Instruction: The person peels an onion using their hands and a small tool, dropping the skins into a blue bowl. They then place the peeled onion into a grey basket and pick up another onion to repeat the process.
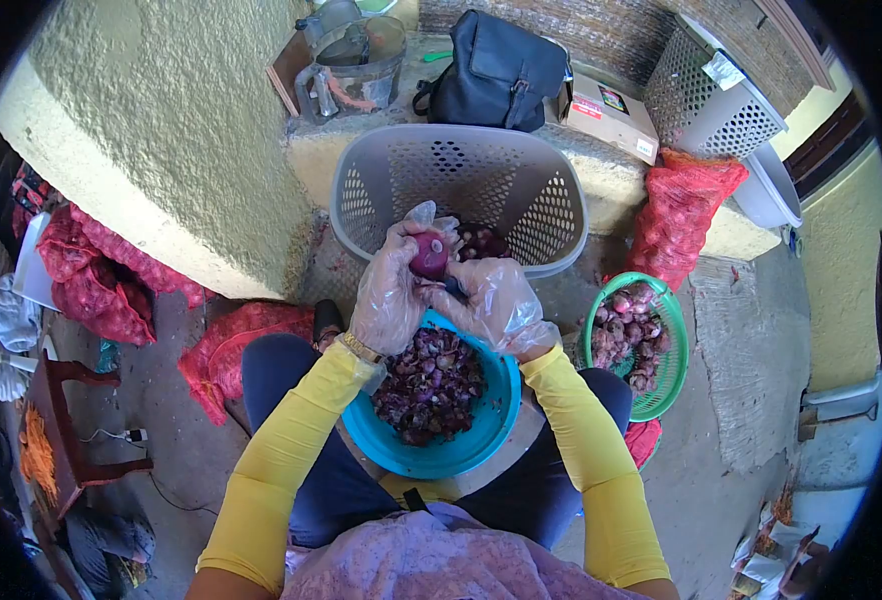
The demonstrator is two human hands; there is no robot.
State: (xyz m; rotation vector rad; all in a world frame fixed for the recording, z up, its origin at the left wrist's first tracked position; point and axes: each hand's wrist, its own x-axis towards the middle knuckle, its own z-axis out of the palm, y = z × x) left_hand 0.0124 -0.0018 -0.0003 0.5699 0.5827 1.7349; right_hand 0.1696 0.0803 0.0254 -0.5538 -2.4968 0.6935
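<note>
A purple onion (429, 256) is held in the fingers of my left hand (389, 290), which wears a clear plastic glove. My right hand (496, 302), gloved too, is close beside it with fingers bent; what its fingertips hold, if anything, is hidden. Both hands are over the near edge of a grey perforated basket (361, 165), where more onions (483, 242) lie at the bottom. Below my hands, between my legs, a turquoise basin (431, 462) contains dark purple onion peels and pieces (429, 385).
To the right, a green basket (679, 350) holds small onions. Red mesh sacks (676, 215) stand at the right and left. A black backpack (501, 70), a cardboard box (609, 112) and a clear pitcher (361, 65) sit on the ledge. A wooden stool (71, 430) is at left.
</note>
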